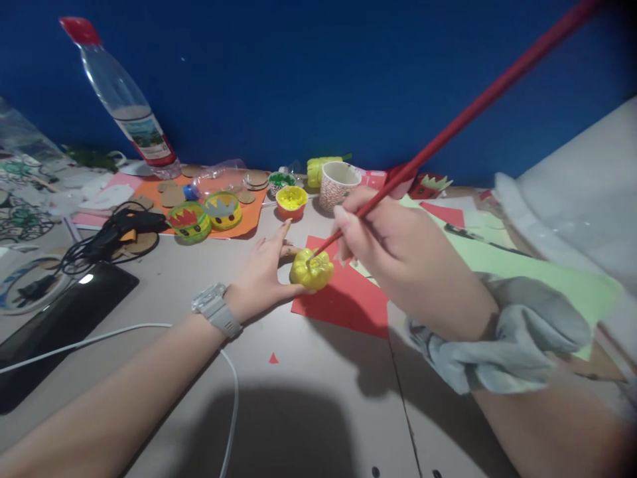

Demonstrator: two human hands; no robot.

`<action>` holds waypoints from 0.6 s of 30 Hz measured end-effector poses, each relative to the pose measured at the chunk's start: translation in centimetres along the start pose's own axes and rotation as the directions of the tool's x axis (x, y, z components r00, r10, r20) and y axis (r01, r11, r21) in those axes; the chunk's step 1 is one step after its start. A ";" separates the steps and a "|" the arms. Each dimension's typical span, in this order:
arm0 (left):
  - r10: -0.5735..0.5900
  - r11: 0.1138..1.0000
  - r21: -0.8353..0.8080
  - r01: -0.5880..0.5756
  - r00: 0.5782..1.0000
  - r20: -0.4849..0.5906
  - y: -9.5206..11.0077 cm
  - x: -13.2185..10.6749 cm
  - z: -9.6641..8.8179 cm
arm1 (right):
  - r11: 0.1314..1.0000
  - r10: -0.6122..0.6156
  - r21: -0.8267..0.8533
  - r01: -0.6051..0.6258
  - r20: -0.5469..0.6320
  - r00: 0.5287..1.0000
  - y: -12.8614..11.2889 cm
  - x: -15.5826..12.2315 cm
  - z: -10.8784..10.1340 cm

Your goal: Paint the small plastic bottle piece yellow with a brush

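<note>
My right hand [398, 255] is closed around a long red paintbrush [438, 146], with the brush tip down on the top of a small lobed yellow piece [312, 271] that looks like a painted bottle bottom. The piece's surface is glossy, with thicker yellow paint in its middle. My left hand [266, 269] grips the piece from the left, thumb in front and fingers behind. Under and beside the piece lies a red paper sheet [348, 305]. Just behind it stand a small cup of yellow paint [291, 199] and a cup of green paint [279, 182].
A patterned paper cup [338, 189] stands behind my right hand. At the left are two crown-decorated round pieces [206, 216], a tall plastic bottle [132, 119], a black-cabled tool [124, 222] and a phone [70, 325]. Green paper [527, 265] lies at the right. A white cable [233, 392] crosses the table.
</note>
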State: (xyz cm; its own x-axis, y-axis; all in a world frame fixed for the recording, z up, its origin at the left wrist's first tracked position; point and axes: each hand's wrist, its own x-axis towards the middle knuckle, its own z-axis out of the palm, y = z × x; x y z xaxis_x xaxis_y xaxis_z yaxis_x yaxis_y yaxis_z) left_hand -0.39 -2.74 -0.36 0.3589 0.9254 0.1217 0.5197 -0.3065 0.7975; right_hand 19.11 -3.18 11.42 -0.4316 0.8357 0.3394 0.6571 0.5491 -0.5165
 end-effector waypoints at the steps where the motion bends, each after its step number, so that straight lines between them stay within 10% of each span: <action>1: 0.001 1.000 0.011 -0.001 1.000 -0.001 0.0 0.0 0.0 | 1.000 -0.006 -0.005 0.006 0.031 1.000 -0.1 0.0 0.0; 18: -0.010 0.995 0.099 0.010 1.000 -0.001 0.7 0.0 -0.3 | 0.992 0.045 -0.113 -0.051 -0.051 0.998 -0.3 0.0 -0.3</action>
State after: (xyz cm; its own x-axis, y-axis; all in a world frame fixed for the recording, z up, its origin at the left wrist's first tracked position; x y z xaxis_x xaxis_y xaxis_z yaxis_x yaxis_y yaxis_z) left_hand -0.24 -2.92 0.37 0.3531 0.9285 0.1146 0.5972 -0.3180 0.7363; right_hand 19.14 -3.31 11.81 -0.3696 0.8586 0.3552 0.7436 0.5026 -0.4411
